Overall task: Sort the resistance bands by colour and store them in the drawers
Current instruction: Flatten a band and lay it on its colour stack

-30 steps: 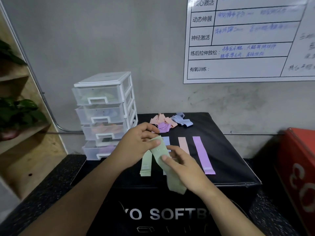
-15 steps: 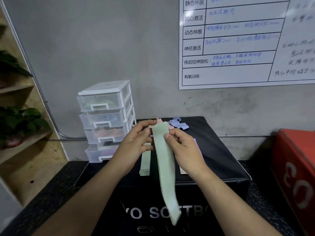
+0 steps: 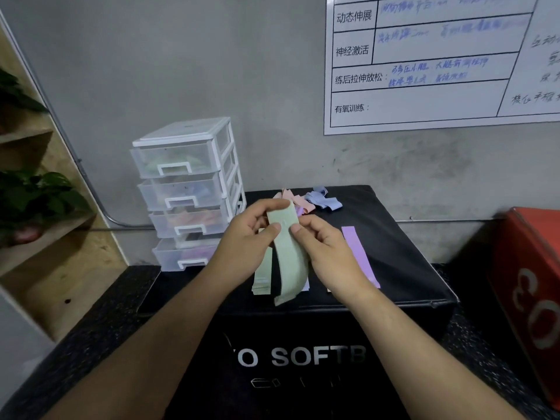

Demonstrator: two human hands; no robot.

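I hold the green band (image 3: 289,262) above the black box (image 3: 394,237), left hand (image 3: 245,237) and right hand (image 3: 327,253) each with a pinching grip on its top end. I reckon this lets it hang flat for the green pile (image 3: 262,278) beneath.

You hold a pale green band (image 3: 288,259) by its upper end, pinched between your left hand (image 3: 245,237) and right hand (image 3: 327,250). It hangs curved above the near part of the worktop (image 3: 409,268). Just beside it at 7 o'clock, a stack of green bands (image 3: 263,277) lies flat. At 3 o'clock a purple band (image 3: 356,250) lies flat and straight. At 12 o'clock sit crumpled pink bands (image 3: 291,198), with blue bands (image 3: 324,200) heaped at their 3 o'clock. At 10 o'clock stands the translucent four-drawer unit (image 3: 188,192), tinted green, blue, pink and purple from the top down.
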